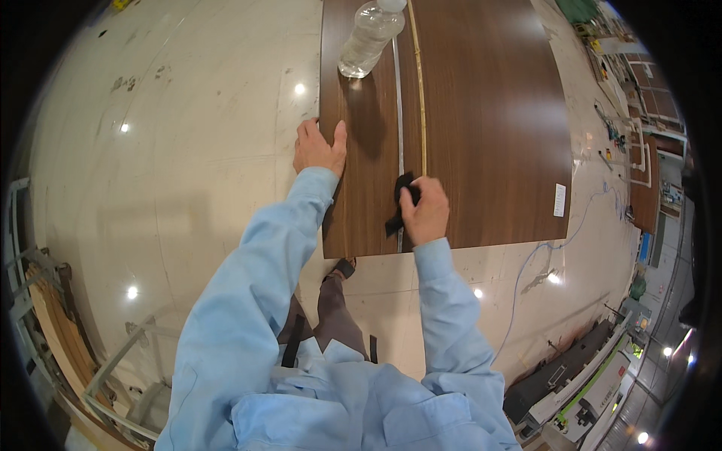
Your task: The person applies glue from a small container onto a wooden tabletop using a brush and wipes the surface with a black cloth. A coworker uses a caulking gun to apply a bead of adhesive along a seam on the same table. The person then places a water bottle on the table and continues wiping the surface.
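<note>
A dark brown wood-grain board [489,128] lies in front of me, with a silvery strip [398,113] and a gold strip [418,83] running along its length. My left hand [320,150] rests at the board's left edge, fingers over the side and thumb on top, holding nothing. Closed on a black cloth [404,197], my right hand [427,212] presses it onto the silvery strip close to the near edge. Farther up the board stands a clear plastic bottle [368,41] with a white cap and clear liquid in it.
A small white label [559,201] is stuck near the board's right edge. On the tiled floor to the right runs a blue cable [519,286]. A metal frame [113,376] and wooden planks [56,323] stand at lower left; a black-and-white machine [579,376] is at lower right.
</note>
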A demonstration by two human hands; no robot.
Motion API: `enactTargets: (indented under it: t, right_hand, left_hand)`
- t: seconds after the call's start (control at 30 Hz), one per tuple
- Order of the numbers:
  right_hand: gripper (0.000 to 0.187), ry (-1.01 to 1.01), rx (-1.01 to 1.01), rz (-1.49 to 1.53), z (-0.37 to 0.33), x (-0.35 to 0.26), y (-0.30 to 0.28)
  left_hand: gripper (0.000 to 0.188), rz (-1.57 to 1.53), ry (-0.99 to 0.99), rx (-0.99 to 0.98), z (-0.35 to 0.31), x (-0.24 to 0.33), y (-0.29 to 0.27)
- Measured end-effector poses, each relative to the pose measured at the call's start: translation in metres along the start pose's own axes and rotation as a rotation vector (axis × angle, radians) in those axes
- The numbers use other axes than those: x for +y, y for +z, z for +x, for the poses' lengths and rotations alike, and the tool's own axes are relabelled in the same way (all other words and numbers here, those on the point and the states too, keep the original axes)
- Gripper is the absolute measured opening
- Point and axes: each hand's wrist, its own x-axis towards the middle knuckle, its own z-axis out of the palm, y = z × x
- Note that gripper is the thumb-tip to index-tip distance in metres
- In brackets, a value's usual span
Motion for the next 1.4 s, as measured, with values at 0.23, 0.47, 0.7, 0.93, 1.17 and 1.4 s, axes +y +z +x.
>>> enactTargets:
  t: [0.23,0.47,0.7,0.93,1.17,1.4]
  right_hand:
    - [0.007,0.135,-0.128,0.208,0.022,0.004,-0.023]
    - [0.013,-0.092,-0.185,-0.182,0.023,-0.001,-0.016]
    - [0.013,-0.136,-0.210,-0.163,0.039,0.012,-0.012]
    - [0.014,-0.141,-0.217,-0.124,0.039,0.012,-0.010]
    - [0.014,-0.150,-0.190,-0.134,0.041,0.016,-0.006]
    - [0.011,-0.157,-0.152,-0.091,0.041,0.016,-0.002]
  left_hand:
    - [0.074,0.043,-0.006,0.003,-0.001,0.003,-0.001]
    - [0.074,0.056,-0.021,-0.016,0.002,0.004,0.000]
    - [0.072,0.069,-0.024,-0.011,0.002,0.004,0.001]
    - [0.072,0.055,-0.028,-0.004,0.001,0.004,0.002]
    - [0.072,0.068,-0.013,0.009,0.002,0.001,0.002]
    - [0.073,0.064,-0.026,-0.001,0.001,0.004,0.001]
